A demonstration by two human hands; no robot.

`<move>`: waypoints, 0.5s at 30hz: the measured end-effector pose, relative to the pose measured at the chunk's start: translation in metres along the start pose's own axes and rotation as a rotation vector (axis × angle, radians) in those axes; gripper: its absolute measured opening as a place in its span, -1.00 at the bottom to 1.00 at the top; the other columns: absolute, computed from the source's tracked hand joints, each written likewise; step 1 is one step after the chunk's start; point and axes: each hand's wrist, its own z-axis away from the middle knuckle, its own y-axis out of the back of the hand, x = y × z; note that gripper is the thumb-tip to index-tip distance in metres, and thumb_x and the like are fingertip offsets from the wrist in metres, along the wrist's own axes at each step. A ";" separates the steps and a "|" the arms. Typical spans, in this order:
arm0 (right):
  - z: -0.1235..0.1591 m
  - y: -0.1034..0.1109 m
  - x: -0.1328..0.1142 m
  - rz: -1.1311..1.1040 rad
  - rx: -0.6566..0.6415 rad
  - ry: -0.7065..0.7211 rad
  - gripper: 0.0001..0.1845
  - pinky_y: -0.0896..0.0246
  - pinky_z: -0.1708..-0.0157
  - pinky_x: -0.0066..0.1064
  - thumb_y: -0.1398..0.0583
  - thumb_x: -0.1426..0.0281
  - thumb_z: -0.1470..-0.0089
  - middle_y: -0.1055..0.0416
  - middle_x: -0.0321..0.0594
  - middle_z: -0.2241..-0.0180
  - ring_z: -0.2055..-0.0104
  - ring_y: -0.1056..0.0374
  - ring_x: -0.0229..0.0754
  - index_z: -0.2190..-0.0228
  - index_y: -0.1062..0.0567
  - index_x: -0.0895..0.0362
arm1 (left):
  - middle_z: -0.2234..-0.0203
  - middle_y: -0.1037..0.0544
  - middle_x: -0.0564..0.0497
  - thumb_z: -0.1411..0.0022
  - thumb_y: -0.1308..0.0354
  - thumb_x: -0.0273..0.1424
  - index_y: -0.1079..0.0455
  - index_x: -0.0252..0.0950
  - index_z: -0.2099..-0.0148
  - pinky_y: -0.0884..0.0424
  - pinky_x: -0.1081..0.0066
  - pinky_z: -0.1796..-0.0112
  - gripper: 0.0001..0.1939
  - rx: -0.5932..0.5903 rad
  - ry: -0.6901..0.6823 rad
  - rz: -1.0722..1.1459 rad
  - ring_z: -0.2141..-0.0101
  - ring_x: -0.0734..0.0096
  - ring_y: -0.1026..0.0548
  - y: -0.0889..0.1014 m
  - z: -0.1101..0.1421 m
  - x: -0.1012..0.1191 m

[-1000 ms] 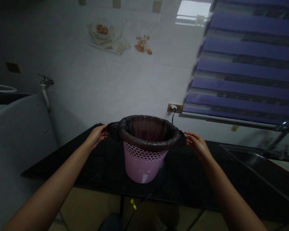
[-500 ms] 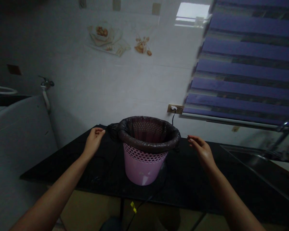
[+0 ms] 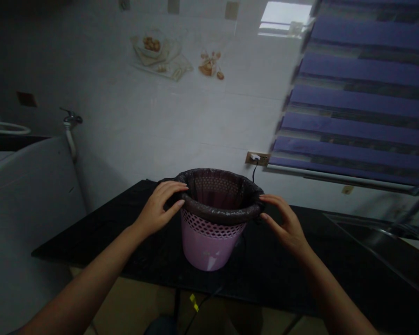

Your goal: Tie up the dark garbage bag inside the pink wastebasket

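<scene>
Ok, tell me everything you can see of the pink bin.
The pink bin looks like plastic, with a solid, slightly shiny lower wall and a band of small holes above. It stands upright on the black countertop, tapering toward its base. A dark, thin bag lines it and folds over its rim, hiding it. The left hand and right hand appear to touch the bag at opposite sides.

Liner (image 3: pixel 223 214) in basket (image 3: pixel 207 251), basket on counter (image 3: pixel 282 274) — sink (image 3: pixel 373 242) at right.
</scene>
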 end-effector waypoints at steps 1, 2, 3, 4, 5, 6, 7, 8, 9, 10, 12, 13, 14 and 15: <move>-0.001 -0.001 0.002 0.000 -0.009 0.001 -0.71 -0.08 -0.02 -0.23 -0.16 0.31 -0.09 -0.30 -0.14 0.10 0.02 -0.21 -0.11 0.12 -0.38 0.07 | 0.12 -0.45 -0.05 -0.02 -0.23 -0.46 -0.48 -0.20 0.14 -0.02 0.21 -0.09 -0.71 -0.017 0.005 -0.001 0.02 0.12 -0.29 -0.001 0.001 0.000; -0.001 -0.001 0.004 -0.002 -0.017 -0.002 -0.71 -0.08 -0.02 -0.22 -0.17 0.29 -0.09 -0.30 -0.13 0.10 0.01 -0.21 -0.10 0.12 -0.39 0.07 | 0.12 -0.45 -0.05 -0.02 -0.23 -0.46 -0.49 -0.19 0.14 -0.01 0.19 -0.09 -0.71 -0.028 0.016 0.000 0.02 0.11 -0.29 -0.002 0.002 -0.001; -0.002 -0.001 0.005 -0.006 -0.023 -0.006 -0.70 -0.08 -0.02 -0.21 -0.17 0.28 -0.08 -0.30 -0.13 0.10 0.01 -0.20 -0.09 0.12 -0.39 0.07 | 0.13 -0.45 -0.05 -0.02 -0.23 -0.45 -0.49 -0.19 0.15 0.00 0.18 -0.10 -0.71 -0.034 0.028 0.002 0.01 0.11 -0.29 -0.003 0.003 -0.001; -0.003 -0.001 0.006 -0.013 -0.030 -0.012 -0.70 -0.08 -0.02 -0.20 -0.18 0.27 -0.07 -0.30 -0.13 0.10 0.01 -0.20 -0.08 0.13 -0.40 0.08 | 0.13 -0.45 -0.05 -0.02 -0.23 -0.44 -0.49 -0.19 0.15 0.01 0.16 -0.10 -0.72 -0.035 0.038 0.005 0.01 0.11 -0.29 -0.004 0.004 -0.001; -0.003 -0.001 0.007 -0.020 -0.036 -0.018 -0.69 -0.08 -0.02 -0.19 -0.19 0.25 -0.06 -0.30 -0.12 0.10 0.01 -0.20 -0.07 0.14 -0.41 0.08 | 0.14 -0.46 -0.05 -0.02 -0.23 -0.44 -0.50 -0.18 0.16 0.01 0.15 -0.10 -0.73 -0.032 0.049 0.010 0.01 0.11 -0.29 -0.005 0.004 -0.001; -0.003 -0.002 0.008 -0.029 -0.040 -0.023 -0.69 -0.08 -0.01 -0.19 -0.20 0.25 -0.05 -0.30 -0.12 0.10 0.01 -0.20 -0.07 0.15 -0.41 0.08 | 0.15 -0.46 -0.05 -0.02 -0.23 -0.44 -0.50 -0.18 0.17 0.01 0.15 -0.10 -0.74 -0.026 0.060 0.017 0.02 0.11 -0.29 -0.005 0.004 -0.001; -0.003 -0.002 0.008 -0.039 -0.043 -0.026 -0.70 -0.09 -0.01 -0.19 -0.20 0.25 -0.04 -0.30 -0.12 0.10 0.02 -0.21 -0.07 0.17 -0.42 0.08 | 0.16 -0.47 -0.05 -0.02 -0.23 -0.43 -0.51 -0.18 0.18 0.01 0.15 -0.10 -0.75 -0.020 0.071 0.025 0.02 0.11 -0.29 -0.005 0.004 -0.001; -0.003 -0.002 0.009 -0.047 -0.043 -0.027 -0.71 -0.10 0.00 -0.20 -0.21 0.25 -0.04 -0.31 -0.12 0.12 0.03 -0.22 -0.06 0.18 -0.43 0.08 | 0.18 -0.47 -0.06 -0.02 -0.23 -0.43 -0.51 -0.17 0.20 0.00 0.15 -0.10 -0.76 -0.011 0.083 0.035 0.03 0.11 -0.30 -0.006 0.004 -0.001; -0.002 -0.003 0.009 -0.053 -0.040 -0.025 -0.72 -0.11 0.01 -0.20 -0.21 0.25 -0.03 -0.32 -0.12 0.13 0.04 -0.23 -0.07 0.19 -0.43 0.08 | 0.18 -0.47 -0.06 -0.02 -0.23 -0.43 -0.52 -0.17 0.21 0.00 0.15 -0.09 -0.78 -0.004 0.090 0.042 0.03 0.11 -0.30 -0.006 0.004 -0.001; -0.001 -0.003 0.010 -0.057 -0.034 -0.023 -0.73 -0.12 0.02 -0.21 -0.22 0.25 -0.03 -0.33 -0.13 0.15 0.05 -0.24 -0.07 0.21 -0.43 0.08 | 0.19 -0.47 -0.06 -0.02 -0.23 -0.42 -0.52 -0.17 0.22 -0.01 0.15 -0.09 -0.78 0.000 0.092 0.044 0.04 0.11 -0.31 -0.006 0.004 -0.002; -0.001 -0.005 0.011 -0.058 -0.019 -0.015 -0.76 -0.13 0.04 -0.22 -0.22 0.26 -0.04 -0.34 -0.14 0.19 0.08 -0.25 -0.08 0.23 -0.44 0.07 | 0.19 -0.47 -0.06 -0.02 -0.22 -0.42 -0.52 -0.17 0.21 -0.02 0.15 -0.08 -0.78 0.000 0.072 0.028 0.04 0.10 -0.31 -0.006 0.004 -0.004; -0.001 -0.005 0.012 -0.058 -0.013 -0.010 -0.78 -0.14 0.04 -0.23 -0.21 0.27 -0.04 -0.35 -0.14 0.20 0.09 -0.26 -0.08 0.24 -0.43 0.07 | 0.19 -0.47 -0.06 -0.03 -0.22 -0.42 -0.51 -0.17 0.21 -0.03 0.15 -0.08 -0.78 -0.003 0.052 0.009 0.05 0.10 -0.31 -0.006 0.004 -0.005; -0.001 -0.006 0.012 -0.058 -0.010 -0.003 -0.79 -0.14 0.05 -0.24 -0.21 0.28 -0.04 -0.35 -0.15 0.21 0.10 -0.26 -0.09 0.25 -0.43 0.07 | 0.19 -0.47 -0.05 -0.05 -0.20 -0.42 -0.51 -0.17 0.19 -0.03 0.15 -0.07 -0.78 -0.006 0.027 -0.013 0.05 0.11 -0.31 -0.006 0.005 -0.006; -0.001 -0.006 0.013 -0.058 -0.008 0.005 -0.80 -0.14 0.06 -0.25 -0.21 0.29 -0.05 -0.35 -0.15 0.21 0.11 -0.26 -0.10 0.25 -0.43 0.07 | 0.18 -0.47 -0.05 -0.06 -0.19 -0.42 -0.50 -0.17 0.18 -0.04 0.15 -0.07 -0.77 -0.007 0.004 -0.036 0.05 0.12 -0.31 -0.007 0.005 -0.007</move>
